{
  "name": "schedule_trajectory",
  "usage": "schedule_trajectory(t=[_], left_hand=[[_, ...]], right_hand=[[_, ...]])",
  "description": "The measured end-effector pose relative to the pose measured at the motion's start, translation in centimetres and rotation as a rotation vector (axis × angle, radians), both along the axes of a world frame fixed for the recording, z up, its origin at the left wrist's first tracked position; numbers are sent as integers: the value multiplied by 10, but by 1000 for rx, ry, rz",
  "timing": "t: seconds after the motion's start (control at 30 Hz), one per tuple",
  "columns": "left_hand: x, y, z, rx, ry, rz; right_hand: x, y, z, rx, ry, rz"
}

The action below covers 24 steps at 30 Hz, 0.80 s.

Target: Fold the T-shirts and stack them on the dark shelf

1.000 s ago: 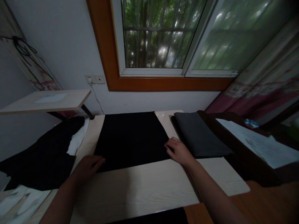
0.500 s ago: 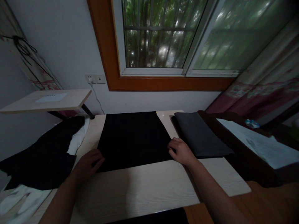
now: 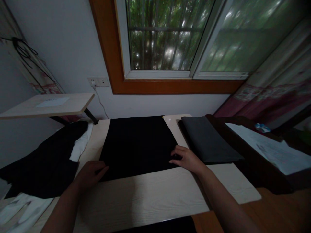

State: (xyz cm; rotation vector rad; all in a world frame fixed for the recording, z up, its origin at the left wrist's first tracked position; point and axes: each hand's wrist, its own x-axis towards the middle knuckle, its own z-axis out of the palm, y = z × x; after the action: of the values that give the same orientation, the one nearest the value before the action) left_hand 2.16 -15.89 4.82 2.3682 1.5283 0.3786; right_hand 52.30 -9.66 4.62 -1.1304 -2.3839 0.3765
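A black folded cloth, flat and roughly rectangular, lies on the pale wooden table in front of me. My left hand is at its near left corner, thumb over the edge and fingers curled against the side, closed on the cloth. On the near right part of the cloth rests my right hand, its thumb and fingers apart with a gap between them. Just right of that hand lies a dark grey folded cloth, with a black layer under it.
Black garments and white cloth are heaped at the left, below a small raised shelf. Papers lie on a dark surface at the right. Behind the table are a window and a wall socket.
My right hand has slid slightly left onto the black cloth, and its thumb and fingers have spread. My left hand has shifted slightly down at the corner.
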Motion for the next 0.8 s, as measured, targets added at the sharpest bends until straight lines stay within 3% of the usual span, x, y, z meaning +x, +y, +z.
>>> schedule_trajectory(t=[0.13, 0.47, 0.8], left_hand=[[-2, 0, -4, 10, 20, 20], [9, -3, 5, 142, 23, -59], [39, -8, 3, 273, 69, -190]], right_hand=[[2, 0, -1, -78, 39, 19], [-4, -3, 4, -30, -14, -10], [-10, -6, 4, 148, -123, 4]])
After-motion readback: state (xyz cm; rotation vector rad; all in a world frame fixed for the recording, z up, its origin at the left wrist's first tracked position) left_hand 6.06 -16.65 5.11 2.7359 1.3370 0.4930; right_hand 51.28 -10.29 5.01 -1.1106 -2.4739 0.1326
